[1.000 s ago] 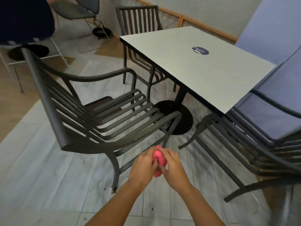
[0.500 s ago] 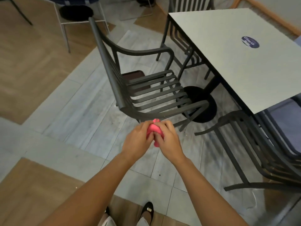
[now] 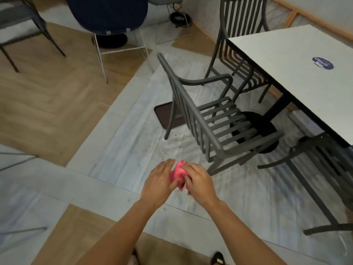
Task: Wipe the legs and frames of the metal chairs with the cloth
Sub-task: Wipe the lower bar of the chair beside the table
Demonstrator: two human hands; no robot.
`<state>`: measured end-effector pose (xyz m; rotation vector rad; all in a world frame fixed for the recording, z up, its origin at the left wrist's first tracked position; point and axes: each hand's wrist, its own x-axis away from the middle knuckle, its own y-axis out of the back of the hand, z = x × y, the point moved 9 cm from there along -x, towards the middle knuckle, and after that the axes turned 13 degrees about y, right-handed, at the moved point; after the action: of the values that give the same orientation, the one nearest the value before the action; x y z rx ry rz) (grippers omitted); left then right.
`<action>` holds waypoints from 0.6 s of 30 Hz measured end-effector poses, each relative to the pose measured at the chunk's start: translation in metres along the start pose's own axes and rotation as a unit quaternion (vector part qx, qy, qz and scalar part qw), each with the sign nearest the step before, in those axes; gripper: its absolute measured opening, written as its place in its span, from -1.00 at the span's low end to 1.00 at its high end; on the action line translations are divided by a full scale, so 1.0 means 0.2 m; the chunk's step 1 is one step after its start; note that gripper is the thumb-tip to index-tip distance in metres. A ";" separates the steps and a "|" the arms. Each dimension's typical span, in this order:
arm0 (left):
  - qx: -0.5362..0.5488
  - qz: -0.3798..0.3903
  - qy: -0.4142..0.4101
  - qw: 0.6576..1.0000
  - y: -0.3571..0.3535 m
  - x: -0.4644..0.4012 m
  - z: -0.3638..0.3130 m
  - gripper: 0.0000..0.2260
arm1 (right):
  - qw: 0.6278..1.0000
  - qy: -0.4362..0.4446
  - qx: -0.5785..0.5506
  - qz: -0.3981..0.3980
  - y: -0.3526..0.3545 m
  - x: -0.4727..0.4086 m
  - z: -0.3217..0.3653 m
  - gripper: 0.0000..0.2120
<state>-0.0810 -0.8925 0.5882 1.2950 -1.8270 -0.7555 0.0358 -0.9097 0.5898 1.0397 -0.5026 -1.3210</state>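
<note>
Nearest, both hands meet on a bunched pink cloth (image 3: 178, 175) held in the air: the left hand (image 3: 159, 183) pinches it between thumb and fairly straight fingers, and the right hand (image 3: 199, 181) curls its fingers into it. Just beyond the cloth stands a dark grey slatted metal armchair (image 3: 208, 121), untouched. Beyond the armchair to the right is a white table (image 3: 298, 77), with a second armchair (image 3: 240, 29) farther off.

A chair (image 3: 208, 123) stands left of the table (image 3: 298, 77), with another chair (image 3: 240, 35) behind it.
</note>
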 end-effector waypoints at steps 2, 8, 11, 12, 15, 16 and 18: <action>-0.006 -0.005 -0.013 1.000 0.14 -0.06 0.13 -0.44 | 0.999 -0.021 0.001 -0.030 -0.07 -0.14 0.10 -0.73; -0.042 -0.011 -0.060 0.997 0.49 -0.27 0.35 -0.47 | 0.995 -0.047 0.035 -0.080 -0.16 -0.56 0.35 -0.71; -0.040 -0.022 -0.069 0.997 0.64 -0.42 0.43 -0.47 | 0.994 -0.056 0.036 -0.090 -0.20 -0.77 0.41 -0.72; -0.037 -0.022 -0.071 0.997 0.68 -0.47 0.45 -0.47 | 0.993 -0.059 0.037 -0.098 -0.21 -0.83 0.41 -0.72; -0.031 -0.024 -0.081 0.996 0.79 -0.63 0.50 -0.47 | 0.991 -0.056 0.044 -0.112 -0.26 -1.02 0.42 -0.74; -0.031 -0.024 -0.087 0.995 0.82 -0.69 0.51 -0.47 | 0.991 -0.057 0.044 -0.113 -0.28 -1.08 0.41 -0.75; -0.034 -0.023 -0.096 0.995 0.88 -0.84 0.55 -0.47 | 0.989 -0.061 0.050 -0.123 -0.33 -1.23 0.38 -0.74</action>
<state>-0.2285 -0.6739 0.6302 1.2604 -1.9092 -0.9874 -0.1185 -0.6969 0.6329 1.1351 -0.5497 -1.5997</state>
